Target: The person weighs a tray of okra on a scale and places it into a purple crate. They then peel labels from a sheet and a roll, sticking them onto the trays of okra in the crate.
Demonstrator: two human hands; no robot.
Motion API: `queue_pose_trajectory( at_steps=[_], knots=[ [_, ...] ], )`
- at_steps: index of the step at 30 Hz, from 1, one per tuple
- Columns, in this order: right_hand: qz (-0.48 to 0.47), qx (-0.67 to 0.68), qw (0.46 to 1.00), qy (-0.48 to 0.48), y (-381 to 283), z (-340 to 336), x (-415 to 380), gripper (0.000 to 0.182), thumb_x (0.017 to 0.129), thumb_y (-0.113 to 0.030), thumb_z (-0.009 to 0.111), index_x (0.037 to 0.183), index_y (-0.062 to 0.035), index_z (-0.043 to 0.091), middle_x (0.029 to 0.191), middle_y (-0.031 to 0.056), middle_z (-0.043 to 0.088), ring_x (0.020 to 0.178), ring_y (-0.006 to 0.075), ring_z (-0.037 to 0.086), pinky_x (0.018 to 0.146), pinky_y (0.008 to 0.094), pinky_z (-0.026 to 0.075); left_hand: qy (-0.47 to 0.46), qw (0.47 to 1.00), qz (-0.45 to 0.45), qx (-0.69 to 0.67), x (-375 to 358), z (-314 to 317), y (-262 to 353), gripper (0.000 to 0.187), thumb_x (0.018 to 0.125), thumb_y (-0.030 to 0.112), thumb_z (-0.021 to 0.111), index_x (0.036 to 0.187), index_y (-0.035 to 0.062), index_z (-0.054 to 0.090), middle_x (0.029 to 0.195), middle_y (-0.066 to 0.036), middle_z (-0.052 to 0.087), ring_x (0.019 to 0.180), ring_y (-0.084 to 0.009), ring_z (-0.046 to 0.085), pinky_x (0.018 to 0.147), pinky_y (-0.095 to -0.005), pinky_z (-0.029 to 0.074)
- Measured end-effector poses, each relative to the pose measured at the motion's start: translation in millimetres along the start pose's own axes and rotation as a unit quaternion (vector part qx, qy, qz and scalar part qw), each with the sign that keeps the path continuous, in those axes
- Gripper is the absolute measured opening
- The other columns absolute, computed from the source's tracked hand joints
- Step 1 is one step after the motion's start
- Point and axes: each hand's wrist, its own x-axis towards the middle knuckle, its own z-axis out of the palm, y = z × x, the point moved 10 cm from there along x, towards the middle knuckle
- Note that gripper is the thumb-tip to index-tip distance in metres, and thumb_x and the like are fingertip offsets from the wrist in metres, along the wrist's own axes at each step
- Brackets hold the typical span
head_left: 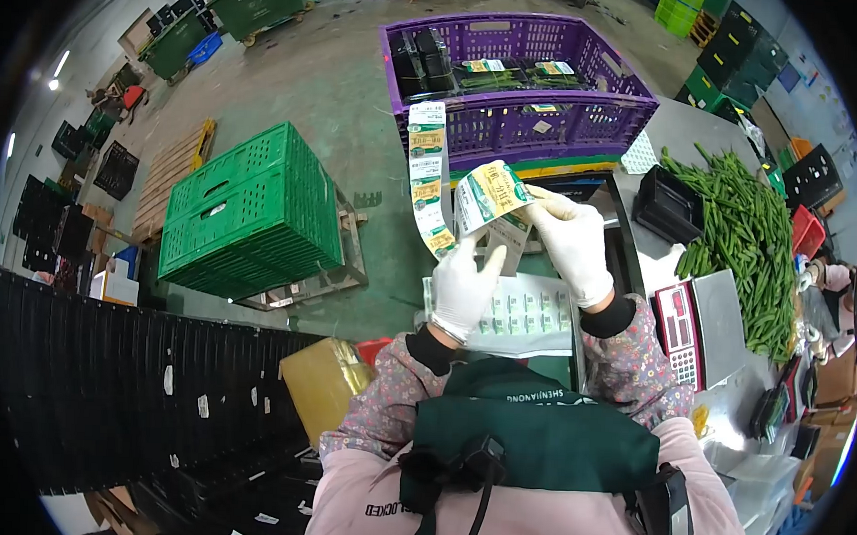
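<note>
Both hands wear white gloves. My right hand (575, 243) pinches a green, yellow and white printed label (490, 196) by its right edge. My left hand (465, 293) is at the lower edge of this label, its fingers curled around the label strip (425, 167); the exact grip is partly hidden. The strip hangs in a long curve to the left of the hands, over the purple crate's near corner. Below the hands lies a white sheet with rows of small green-printed stickers (527, 312).
A purple crate (549, 129) ahead holds black trays of green vegetables with labels. On the metal table to the right are black trays (668, 203), a heap of green pods (745, 243) and a red-and-white scale (679, 334). Green stacked crates (249, 212) stand left.
</note>
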Motion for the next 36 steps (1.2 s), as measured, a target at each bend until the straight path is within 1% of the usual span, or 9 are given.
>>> queue_pose_trajectory(
  at_steps=[4, 11, 16, 19, 23, 26, 29, 34, 36],
  knots=[
    [0.031, -0.004, 0.999, -0.020, 2, 1, 1, 0.026, 0.088, -0.015, 0.067, 0.105, 0.0023, 0.074, 0.099, 0.0126, 0.076, 0.081, 0.0080, 0.067, 0.072, 0.0226, 0.052, 0.029, 0.964, -0.045, -0.261, 9, 1, -11, 0.032, 0.087, 0.014, 0.073, 0.114, -0.0007, 0.066, 0.093, -0.014, 0.073, 0.080, -0.0185, 0.069, 0.073, -0.0316, 0.055],
    [0.025, 0.027, 0.999, -0.036, 13, 3, 4, 0.028, 0.088, -0.016, 0.066, 0.108, 0.0023, 0.073, 0.096, 0.0121, 0.076, 0.081, 0.0074, 0.067, 0.075, 0.0228, 0.051, -0.061, 0.859, -0.170, -0.478, 8, 37, -46, 0.041, 0.092, 0.004, 0.065, 0.130, -0.0097, 0.054, 0.107, -0.014, 0.070, 0.095, -0.0146, 0.066, 0.084, -0.0265, 0.053],
    [0.076, -0.012, 0.995, -0.071, 43, 1, 14, 0.030, 0.090, -0.021, 0.069, 0.107, 0.0027, 0.073, 0.094, 0.0094, 0.076, 0.083, 0.0067, 0.066, 0.075, 0.0229, 0.051, -0.106, 0.834, -0.226, -0.493, 1, 33, -42, 0.034, 0.096, 0.011, 0.061, 0.124, -0.0081, 0.056, 0.101, -0.010, 0.069, 0.084, -0.0117, 0.065, 0.076, -0.0226, 0.051],
    [0.122, 0.024, 0.981, -0.147, 64, 6, 16, 0.033, 0.090, -0.025, 0.072, 0.107, 0.0029, 0.074, 0.093, 0.0070, 0.075, 0.083, 0.0061, 0.065, 0.074, 0.0229, 0.051, -0.136, 0.711, -0.286, -0.628, -15, 25, -28, 0.027, 0.100, 0.015, 0.053, 0.119, -0.0032, 0.057, 0.081, -0.001, 0.056, 0.059, -0.0045, 0.045, 0.056, -0.0228, 0.040],
    [0.161, 0.008, 0.950, -0.267, 66, 15, -14, 0.052, 0.082, -0.031, 0.080, 0.122, 0.0017, 0.068, 0.091, 0.0043, 0.073, 0.080, 0.0051, 0.062, 0.072, 0.0219, 0.050, -0.169, 0.482, -0.236, -0.827, -26, 27, -36, 0.027, 0.101, 0.024, 0.049, 0.109, -0.0011, 0.055, 0.083, -0.003, 0.052, 0.062, -0.0086, 0.046, 0.070, -0.0267, 0.042],
    [0.013, -0.122, 0.952, -0.280, 50, 24, -35, 0.072, 0.073, -0.038, 0.084, 0.128, 0.0019, 0.062, 0.099, 0.0155, 0.074, 0.086, 0.0194, 0.071, 0.077, 0.0325, 0.054, -0.139, 0.476, -0.265, -0.827, -28, 33, -43, 0.026, 0.101, 0.024, 0.049, 0.110, -0.0001, 0.055, 0.087, -0.004, 0.051, 0.064, -0.0089, 0.046, 0.070, -0.0269, 0.042],
    [-0.022, -0.157, 0.967, -0.198, 72, 34, -46, 0.046, 0.080, -0.032, 0.077, 0.117, -0.0056, 0.069, 0.100, 0.0194, 0.070, 0.088, 0.0344, 0.069, 0.078, 0.0377, 0.055, -0.154, 0.512, -0.269, -0.801, -26, 36, -33, 0.025, 0.102, 0.024, 0.049, 0.112, 0.0014, 0.054, 0.090, -0.004, 0.051, 0.066, -0.0088, 0.047, 0.071, -0.0278, 0.043],
    [-0.042, -0.160, 0.983, -0.073, 90, 21, -27, 0.021, 0.087, -0.017, 0.067, 0.106, -0.0100, 0.073, 0.103, 0.0114, 0.071, 0.086, 0.0301, 0.070, 0.073, 0.0339, 0.055, -0.238, 0.518, -0.273, -0.775, -42, 45, -35, 0.031, 0.103, 0.025, 0.042, 0.119, 0.0005, 0.051, 0.097, -0.007, 0.053, 0.067, -0.0115, 0.044, 0.076, -0.0278, 0.041],
    [-0.210, -0.215, 0.952, -0.050, 74, 21, -27, 0.021, 0.085, -0.014, 0.066, 0.104, -0.0111, 0.072, 0.106, 0.0082, 0.071, 0.084, 0.0284, 0.070, 0.072, 0.0333, 0.056, -0.197, 0.619, -0.282, -0.706, -41, 47, -57, 0.027, 0.104, 0.022, 0.048, 0.119, 0.0002, 0.053, 0.097, -0.008, 0.058, 0.062, -0.0098, 0.049, 0.062, -0.0251, 0.044]
  ],
)
